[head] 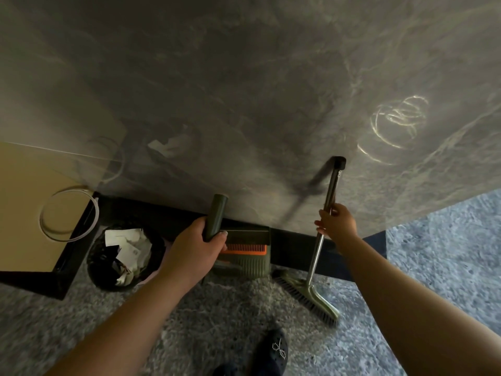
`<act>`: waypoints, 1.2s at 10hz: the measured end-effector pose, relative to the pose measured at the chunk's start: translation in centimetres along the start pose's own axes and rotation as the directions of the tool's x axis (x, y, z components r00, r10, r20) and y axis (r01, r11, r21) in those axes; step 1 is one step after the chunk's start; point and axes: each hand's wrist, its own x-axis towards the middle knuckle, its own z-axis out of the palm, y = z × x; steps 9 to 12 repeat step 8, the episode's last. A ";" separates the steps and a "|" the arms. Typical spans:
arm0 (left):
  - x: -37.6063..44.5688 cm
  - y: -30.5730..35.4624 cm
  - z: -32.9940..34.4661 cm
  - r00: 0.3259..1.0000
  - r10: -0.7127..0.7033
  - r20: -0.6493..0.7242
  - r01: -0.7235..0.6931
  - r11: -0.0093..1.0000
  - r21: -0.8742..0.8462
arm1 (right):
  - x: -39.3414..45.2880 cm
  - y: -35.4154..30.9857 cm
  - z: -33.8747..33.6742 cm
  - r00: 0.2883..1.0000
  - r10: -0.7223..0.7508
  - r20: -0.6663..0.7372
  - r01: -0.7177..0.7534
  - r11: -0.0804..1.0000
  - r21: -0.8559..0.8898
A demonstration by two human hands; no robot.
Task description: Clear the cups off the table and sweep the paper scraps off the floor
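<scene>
A: Left hand is wrapped round the dark green dustpan handle. We see the dustpan hanging below it, orange comb strip across the middle, just in front of the black baseboard.

B: Right hand?

A: Right hand grips the broom pole partway up. Pole is tilted and its black top end lies against the grey wall. Broom head is down on the carpet, bristles touching the floor, to the right of the dustpan.

B: Scraps?

A: We count a pile of white paper scraps inside the round black bin on the floor, just left of the left hand. Bin sits against the baseboard, beside the corner of the tan bench.

B: Anything on the bench?

A: A clear round rim near its corner; we can't tell whether it's a cup or a lid. We can't spot any loose scraps on the carpet in this view.

B: Feet?

A: One dark shoe with a bead pattern at the bottom edge, on the carpet.
</scene>
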 end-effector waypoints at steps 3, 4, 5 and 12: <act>0.0 -0.7 -0.5 1.000 -0.022 -0.001 0.022 0.999 0.040 | -2.7 -0.4 -1.6 0.997 -0.080 0.023 0.083 0.979 -0.188; -0.2 -0.9 -0.8 1.000 -0.017 0.005 0.017 1.000 0.018 | -4.7 -0.7 -2.3 0.997 -0.074 0.023 0.077 0.970 -0.231; -0.7 -0.5 -1.0 1.000 0.007 0.027 -0.006 0.999 -0.036 | -6.6 -0.5 -2.9 0.995 -0.099 0.025 0.102 0.961 -0.259; -3.6 -0.6 -4.8 0.982 0.180 0.066 -0.187 0.973 0.135 | -15.3 -1.7 -2.8 0.981 -0.193 -0.009 0.176 0.913 -0.368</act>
